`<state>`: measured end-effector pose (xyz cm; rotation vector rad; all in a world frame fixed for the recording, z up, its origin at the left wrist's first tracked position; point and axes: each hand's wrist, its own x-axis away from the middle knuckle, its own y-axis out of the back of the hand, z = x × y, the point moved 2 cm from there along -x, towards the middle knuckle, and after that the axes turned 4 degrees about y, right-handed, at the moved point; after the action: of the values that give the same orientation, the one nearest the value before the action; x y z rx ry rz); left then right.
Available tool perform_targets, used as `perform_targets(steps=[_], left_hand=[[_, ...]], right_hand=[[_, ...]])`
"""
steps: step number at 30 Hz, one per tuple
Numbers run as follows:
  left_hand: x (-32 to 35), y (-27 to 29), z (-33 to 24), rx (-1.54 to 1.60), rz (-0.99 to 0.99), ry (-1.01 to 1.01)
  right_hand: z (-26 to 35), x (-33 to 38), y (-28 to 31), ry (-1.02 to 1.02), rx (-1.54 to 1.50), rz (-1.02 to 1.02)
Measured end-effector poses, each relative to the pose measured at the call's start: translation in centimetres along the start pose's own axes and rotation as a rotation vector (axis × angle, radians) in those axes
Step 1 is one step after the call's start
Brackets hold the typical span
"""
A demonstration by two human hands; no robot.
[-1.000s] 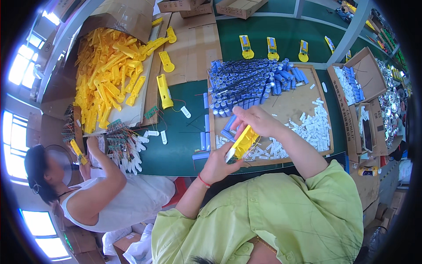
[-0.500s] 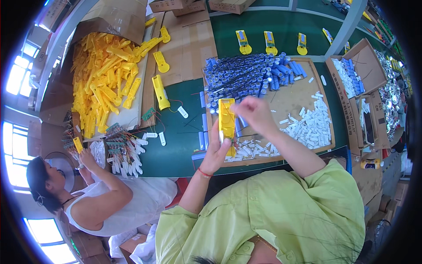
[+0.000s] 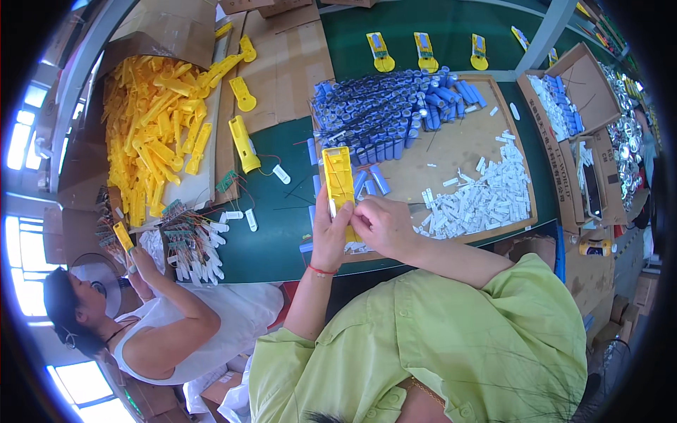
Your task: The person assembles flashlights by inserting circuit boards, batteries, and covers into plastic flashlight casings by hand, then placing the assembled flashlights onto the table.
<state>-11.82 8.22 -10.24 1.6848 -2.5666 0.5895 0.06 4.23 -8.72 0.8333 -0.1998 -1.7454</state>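
A long yellow plastic housing (image 3: 338,176), its ribbed hollow inner side showing, stands out over the near edge of the board. My left hand (image 3: 328,236) is closed around its lower part, thumb along the front. At that same lower end my right hand (image 3: 384,224) is closed in a pinch against the housing; whatever lies between its fingertips is hidden. Beyond my hands, blue cylindrical battery cells (image 3: 374,116) with dark wires are heaped, and a few loose cells (image 3: 379,180) lie just right of the housing. Small white pieces (image 3: 483,194) are scattered to the right.
More yellow housings (image 3: 155,127) spill from a carton at left. White connectors with wired green circuit boards (image 3: 187,243) lie before a co-worker (image 3: 169,317), who holds a yellow part. Filled housings (image 3: 425,53) stand in a row at the back. An open carton (image 3: 564,158) sits at right.
My right hand has come down from beside the housing's upper end to its lower end, next to my left thumb. My left hand keeps hold of the housing. The whole view has shifted slightly.
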Motion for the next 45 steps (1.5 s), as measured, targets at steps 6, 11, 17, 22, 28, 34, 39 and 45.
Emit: perform_targets(steps=[6, 11, 17, 22, 28, 34, 39, 45], left_hand=[[0.5, 1.5, -0.5, -0.035, -0.081, 0.069], [0.8, 1.7, 0.2, 0.019, -0.084, 0.107], [1.1, 1.0, 0.3, 0.000, -0.079, 0.111], [1.0, 0.0, 0.5, 0.044, 0.012, 0.150], [1.1, -1.8, 0.6, -0.063, 0.047, 0.106], [1.7, -1.3, 1.4, -0.072, 0.088, 0.148], [2.4, -1.1, 1.8, -0.097, 0.112, 0.158], [2.4, 0.6, 4.1, -0.240, 0.084, -0.003]], right_hand=[[-4.4, -1.0, 0.4, -0.150, -0.286, 0.149], [-10.8, -2.0, 0.3, -0.336, 0.184, 0.266], [-9.5, -1.9, 3.8, -0.242, 0.374, 0.507], [-1.7, -3.3, 6.9, 0.406, 0.024, -0.081], [-0.9, -2.3, 3.4, 0.810, 0.413, 0.013], [-0.8, -1.5, 3.5, 0.827, 0.409, 0.078], [-0.5, -1.1, 3.5, 0.822, 0.332, 0.222], [0.5, -1.4, 4.1, 0.815, 0.102, 0.140]])
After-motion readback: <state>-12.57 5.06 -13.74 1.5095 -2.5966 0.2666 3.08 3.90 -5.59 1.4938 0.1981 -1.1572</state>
